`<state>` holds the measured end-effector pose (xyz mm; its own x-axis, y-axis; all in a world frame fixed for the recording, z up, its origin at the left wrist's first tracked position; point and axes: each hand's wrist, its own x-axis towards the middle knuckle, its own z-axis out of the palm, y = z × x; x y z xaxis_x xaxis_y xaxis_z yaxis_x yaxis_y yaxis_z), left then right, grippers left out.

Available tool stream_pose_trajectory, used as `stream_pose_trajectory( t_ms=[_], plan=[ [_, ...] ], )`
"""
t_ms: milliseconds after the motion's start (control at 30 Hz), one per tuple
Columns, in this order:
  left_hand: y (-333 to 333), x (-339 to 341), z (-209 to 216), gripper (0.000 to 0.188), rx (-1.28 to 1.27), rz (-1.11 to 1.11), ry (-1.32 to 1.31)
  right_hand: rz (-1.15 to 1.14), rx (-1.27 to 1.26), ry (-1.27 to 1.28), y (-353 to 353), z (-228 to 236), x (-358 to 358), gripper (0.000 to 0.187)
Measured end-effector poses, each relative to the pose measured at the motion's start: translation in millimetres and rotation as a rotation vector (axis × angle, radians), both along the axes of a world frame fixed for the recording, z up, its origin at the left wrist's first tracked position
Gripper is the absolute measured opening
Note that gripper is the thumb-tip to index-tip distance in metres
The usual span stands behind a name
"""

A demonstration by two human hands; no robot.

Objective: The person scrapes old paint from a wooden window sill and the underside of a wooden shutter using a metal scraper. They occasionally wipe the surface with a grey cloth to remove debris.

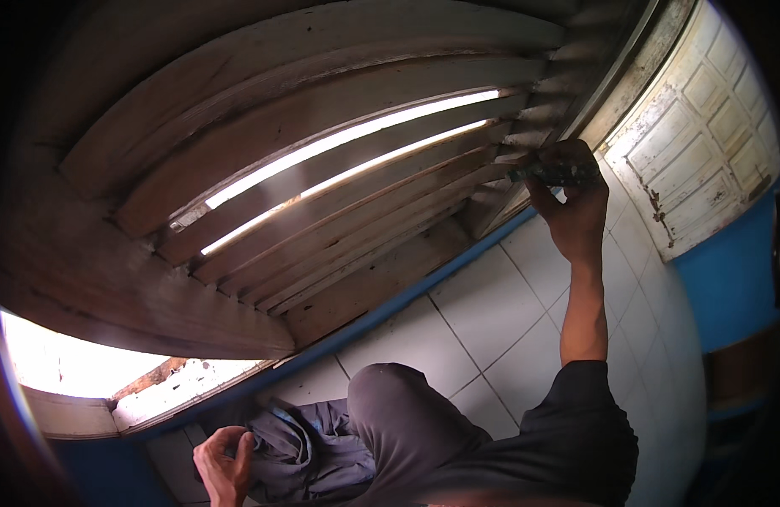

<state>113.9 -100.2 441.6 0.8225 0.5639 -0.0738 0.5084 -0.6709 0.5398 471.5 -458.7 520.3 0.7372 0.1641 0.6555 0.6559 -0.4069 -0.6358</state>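
My right hand [576, 182] is raised at the lower right end of a brown slatted wooden panel [390, 152]. Its fingers are closed around a dark, paint-specked object [567, 175] with a greenish end that points left at the slat ends. The object's exact kind is too dark to make out. Low on the left, my left hand [223, 463] is held beside my bent leg in grey trousers [407, 406]. Its fingers are loosely curled in, and I see nothing in them.
Bright light comes through gaps between the slats. A blue-edged ledge [407, 291] runs under the panel, above white tiles [457, 338]. To the right stands a worn white panelled door [694, 144] near a blue surface [736, 279]. A bright opening [85, 359] lies at the lower left.
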Motion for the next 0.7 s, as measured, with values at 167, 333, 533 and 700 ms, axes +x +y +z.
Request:
stream_pose_trajectory(
  t_ms=[167,333,533,700],
  plan=[
    [1.8,7.7,-54.0,0.027,-0.120,0.093,0.148,0.049,-0.011,0.050,-0.6,-3.6,12.0,0.029],
    [4.1,1.4,-115.0,0.025,-0.057,0.017,0.185,0.076,0.000,0.082,2.1,-8.0,22.4,0.029],
    [5.1,-4.1,-140.9,0.023,-0.090,-0.052,0.207,0.078,-0.017,0.155,1.1,-10.3,25.1,0.026],
    [4.9,-2.4,-142.9,0.023,-0.105,-0.054,0.170,0.098,-0.126,0.106,4.5,-26.1,33.1,0.024]
  ],
)
